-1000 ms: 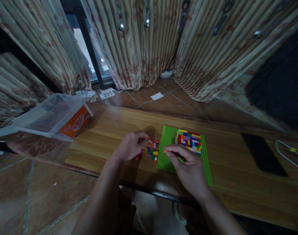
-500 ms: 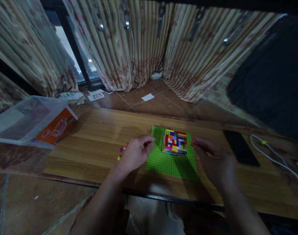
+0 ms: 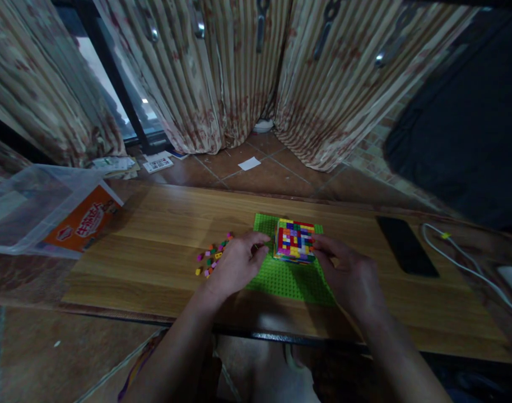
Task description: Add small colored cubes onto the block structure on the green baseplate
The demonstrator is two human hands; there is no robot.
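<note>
A block of many-coloured toy bricks [image 3: 296, 240] stands on a green studded baseplate [image 3: 277, 285], its top a patchwork of red, yellow, white, blue and purple. At the block's right edge is my right hand [image 3: 352, 274], thumb and forefinger pinched on a small red toy brick that the fingertips mostly hide. My left hand [image 3: 239, 260] hovers over the baseplate's left side, close to the block, with thumb and forefinger slightly apart and nothing visible between them. Loose small bricks [image 3: 208, 253] in several colours lie on the wood beside the left hand, which partly covers them.
A clear plastic bin [image 3: 37, 207] with an orange label stands at the left end of the wooden table [image 3: 155, 240]. To the right lie a black phone-like slab [image 3: 407, 246] and a white cable [image 3: 466, 254]. Striped curtains [image 3: 234, 73] hang behind, above a tiled floor with papers.
My right hand has moved left with the red brick, from beside the baseplate's edge to the block. The left hand stays near the block's left side. The view has shifted slightly, revealing more loose bricks.
</note>
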